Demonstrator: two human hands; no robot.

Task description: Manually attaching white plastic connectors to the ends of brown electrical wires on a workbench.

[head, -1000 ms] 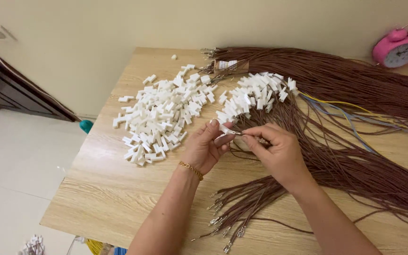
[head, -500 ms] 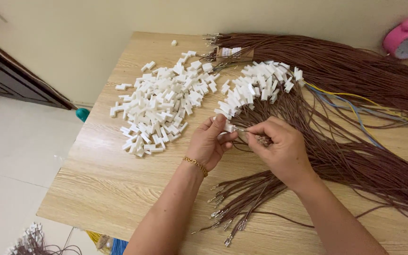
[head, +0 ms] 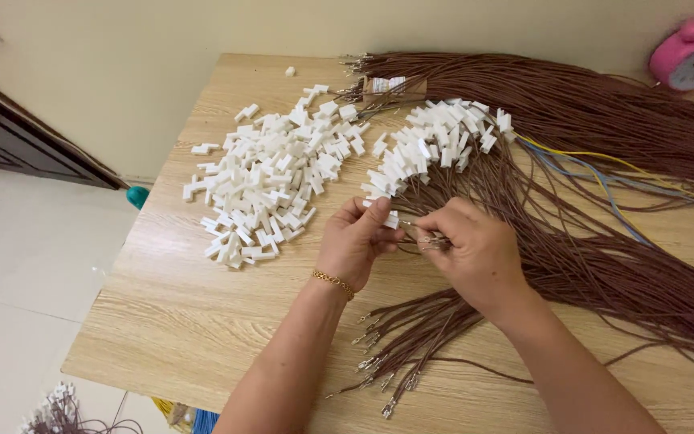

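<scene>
My left hand (head: 359,243), with a gold bracelet on the wrist, pinches a small white plastic connector (head: 391,219) between thumb and fingers. My right hand (head: 475,249) pinches the metal-tipped end of a brown wire (head: 431,239) just right of that connector; the tip and the connector are almost touching. Both hands hover over the middle of the wooden table (head: 170,321). A heap of loose white connectors (head: 271,181) lies to the left of my hands. A row of brown wires fitted with white connectors (head: 435,145) lies just beyond them.
A thick bundle of brown wires (head: 596,104) runs across the back and right of the table, with a few yellow and blue wires (head: 604,173) among them. Loose metal-tipped wire ends (head: 387,370) fan toward the front edge. A pink alarm clock (head: 692,56) stands at the back right.
The view has shifted slightly. My hands stay close together at the same spot, the right hand bringing the wire tip toward the connector held in the left.
</scene>
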